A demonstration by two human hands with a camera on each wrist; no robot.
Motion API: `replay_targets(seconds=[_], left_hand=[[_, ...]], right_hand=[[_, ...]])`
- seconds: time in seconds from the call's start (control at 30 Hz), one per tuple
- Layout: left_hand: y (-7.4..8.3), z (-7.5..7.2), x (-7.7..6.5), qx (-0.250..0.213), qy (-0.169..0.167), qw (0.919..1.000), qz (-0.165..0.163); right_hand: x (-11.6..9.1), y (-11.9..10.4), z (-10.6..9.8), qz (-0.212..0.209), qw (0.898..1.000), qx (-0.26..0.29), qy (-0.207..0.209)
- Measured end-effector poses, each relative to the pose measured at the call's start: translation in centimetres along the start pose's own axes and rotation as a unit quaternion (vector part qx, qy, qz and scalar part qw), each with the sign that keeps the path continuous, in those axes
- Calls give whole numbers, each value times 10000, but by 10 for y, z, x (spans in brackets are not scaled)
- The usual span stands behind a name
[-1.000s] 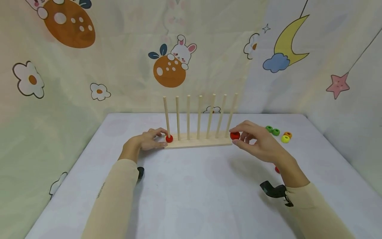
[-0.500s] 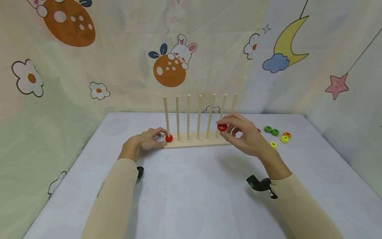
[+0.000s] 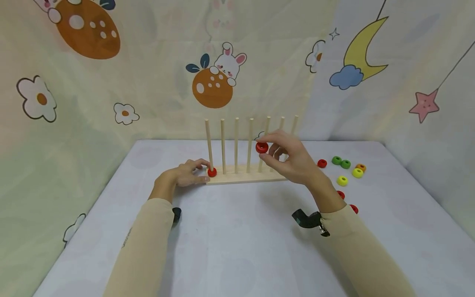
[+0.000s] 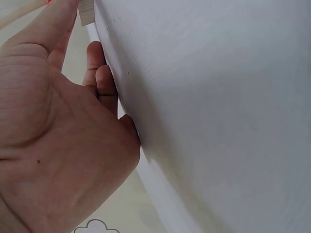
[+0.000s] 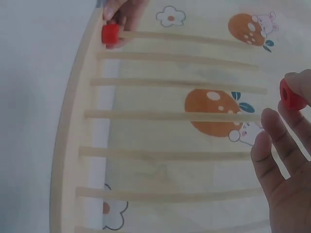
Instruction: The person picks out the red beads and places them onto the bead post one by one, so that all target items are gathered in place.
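A wooden peg rack [image 3: 243, 178] with a row of several upright pegs stands toward the back of the table. One red bead [image 3: 212, 173] sits at the bottom of its leftmost peg. My left hand [image 3: 182, 175] holds the rack's left end, thumb in front and fingers behind. Between thumb and fingertips my right hand [image 3: 291, 159] pinches another red bead [image 5: 294, 97], raised in front of the right-hand pegs. In the right wrist view that bead is near the peg tips, apart from them. The left wrist view shows mostly palm, with a corner of the base [image 4: 86, 12].
Loose beads lie to the right: two green beads [image 3: 345, 164], an orange bead [image 3: 361, 167], yellow beads [image 3: 342, 180] and red beads [image 3: 322, 163]. Some red ones are partly hidden by my right forearm. A printed cloth [image 3: 156, 74] hangs behind the white-covered table [image 3: 230, 239].
My right hand has moved left and up with the red bead, from beyond the rack's right end to the pegs. More loose beads show behind it. The left hand stays at the rack.
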State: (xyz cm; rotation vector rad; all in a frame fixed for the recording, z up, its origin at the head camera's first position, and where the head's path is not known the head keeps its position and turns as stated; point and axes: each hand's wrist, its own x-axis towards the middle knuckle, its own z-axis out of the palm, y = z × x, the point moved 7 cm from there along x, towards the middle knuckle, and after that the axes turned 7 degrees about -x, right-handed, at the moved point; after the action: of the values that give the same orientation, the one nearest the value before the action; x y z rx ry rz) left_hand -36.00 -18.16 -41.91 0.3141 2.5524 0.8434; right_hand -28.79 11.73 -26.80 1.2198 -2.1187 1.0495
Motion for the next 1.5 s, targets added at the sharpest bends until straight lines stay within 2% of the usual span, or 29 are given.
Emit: replay_targets(seconds=[0.2,0.47,0.73,0.9,1.23,1.5], left_hand=[[2,-1,-1,-20,44,10000,85],[3,-1,0,21,27,10000,48],[3,-2,1,26,51,10000,15],[2,0,-1,-84,25,10000,40],[-2,0,-1,-86,63,9999,-7],[-3,-1,-1,-11,47,10000,-81]], right_hand=[[6,3,10,-32,9999,88,119],[11,3,16,82,9992,320,226],[19,0,21,14,9989,370,295],[23,0,28,79,9973,635,372],[39,-4,44,-134,9962,775,365],[58,-3,60,76,9907,1123,760]])
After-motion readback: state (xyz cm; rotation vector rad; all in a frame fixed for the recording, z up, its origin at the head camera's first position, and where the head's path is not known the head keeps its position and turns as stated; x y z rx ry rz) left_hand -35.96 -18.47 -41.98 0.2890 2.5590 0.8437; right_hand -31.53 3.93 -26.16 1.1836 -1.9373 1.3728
